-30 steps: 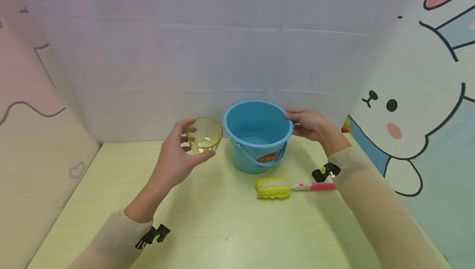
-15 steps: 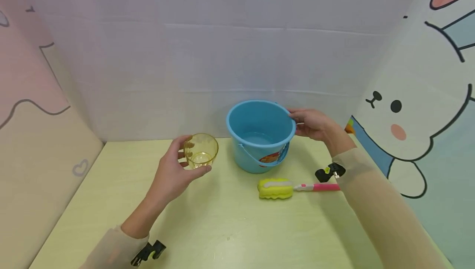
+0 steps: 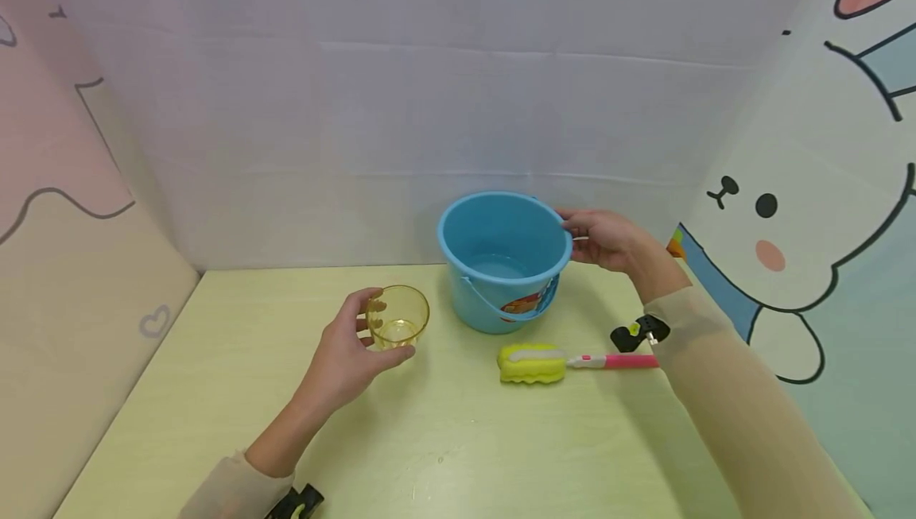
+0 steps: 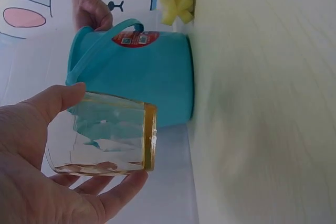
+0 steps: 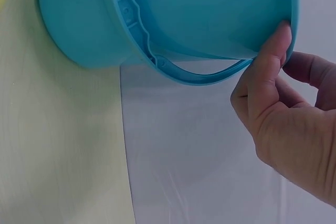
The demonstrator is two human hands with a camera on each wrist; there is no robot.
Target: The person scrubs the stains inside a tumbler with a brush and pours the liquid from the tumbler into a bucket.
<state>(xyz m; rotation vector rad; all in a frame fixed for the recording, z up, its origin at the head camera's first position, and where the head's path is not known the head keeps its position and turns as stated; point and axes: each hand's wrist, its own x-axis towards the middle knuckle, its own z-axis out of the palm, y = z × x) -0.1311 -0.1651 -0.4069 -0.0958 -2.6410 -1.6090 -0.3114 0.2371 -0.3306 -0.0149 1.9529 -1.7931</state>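
My left hand point(image 3: 345, 362) grips a yellow-tinted clear glass cup point(image 3: 398, 317), thumb on the near side and fingers round the far side. In the left wrist view the cup point(image 4: 113, 135) is held off the table, with a gap between its thick amber base and the tabletop. A light-blue plastic bucket point(image 3: 474, 301) stands upright at the back, right of the cup. My right hand point(image 3: 607, 241) pinches the bucket's right rim; in the right wrist view the thumb and fingers of that hand point(image 5: 286, 100) lie on either side of the rim. The bucket's handle point(image 5: 199, 78) hangs down.
On the pale yellow table point(image 3: 444, 439), in front of the bucket, lies a yellow sponge brush point(image 3: 531, 364) with a pink and white handle point(image 3: 630, 362). Its end is hidden by my right sleeve. A white cloth wall point(image 3: 358, 129) rises behind; printed panels flank both sides.
My left hand has lowered the glass cup, bringing it nearer the tabletop. The right hand stays at the bucket's rim, and the bucket and brush keep their places.
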